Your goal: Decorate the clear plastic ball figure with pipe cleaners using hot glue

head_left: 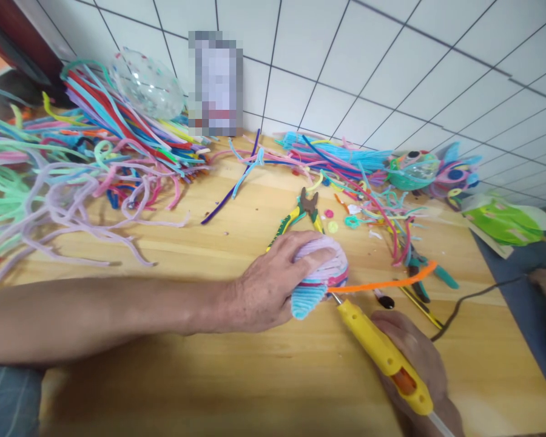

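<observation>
My left hand [273, 276] and right hand [416, 349], both gripping.
My left fingers [313, 264] curl over, the forearm [122, 306] stretched out behind them; to their right and nearer me, my other hand folds closed.

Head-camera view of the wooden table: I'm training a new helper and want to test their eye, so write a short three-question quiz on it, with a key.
1. Multiple choice: what does the right hand hold?
a) a paintbrush
b) a yellow glue gun
c) a pair of scissors

2. True or false: the left hand holds a lilac-wrapped ball, and an orange pipe cleaner sticks out toward the right of the picture.

3. Short answer: which tool lies on the table just beyond the left hand, and what colors are its handles?

Key:
1. b
2. True
3. Pliers; yellow and green
</observation>
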`<control>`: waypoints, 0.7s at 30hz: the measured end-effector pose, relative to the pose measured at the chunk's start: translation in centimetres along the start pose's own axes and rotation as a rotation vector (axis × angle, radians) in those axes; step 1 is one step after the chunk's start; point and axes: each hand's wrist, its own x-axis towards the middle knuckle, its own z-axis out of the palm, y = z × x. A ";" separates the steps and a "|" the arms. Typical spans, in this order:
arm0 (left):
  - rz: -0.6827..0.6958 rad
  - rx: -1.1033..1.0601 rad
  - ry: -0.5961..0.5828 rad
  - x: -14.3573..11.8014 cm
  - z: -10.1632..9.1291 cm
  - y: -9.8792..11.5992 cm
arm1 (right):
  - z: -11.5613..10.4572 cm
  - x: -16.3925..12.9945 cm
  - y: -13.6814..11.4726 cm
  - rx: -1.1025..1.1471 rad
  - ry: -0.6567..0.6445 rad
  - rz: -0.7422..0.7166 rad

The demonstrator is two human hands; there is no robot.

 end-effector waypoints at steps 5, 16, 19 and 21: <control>0.005 -0.010 -0.004 0.0 0.0 0.0 | 0.1 -0.3 0.3 0.005 -0.032 0.040; 0.011 -0.016 -0.010 0.0 0.0 -0.2 | 0.5 -1.3 0.7 0.033 -0.111 0.064; 0.008 -0.020 -0.008 0.0 0.0 -0.1 | 0.3 -1.0 0.5 0.031 -0.107 0.069; 0.010 -0.020 -0.003 0.0 0.0 -0.1 | 0.3 -0.9 0.4 0.038 -0.125 0.086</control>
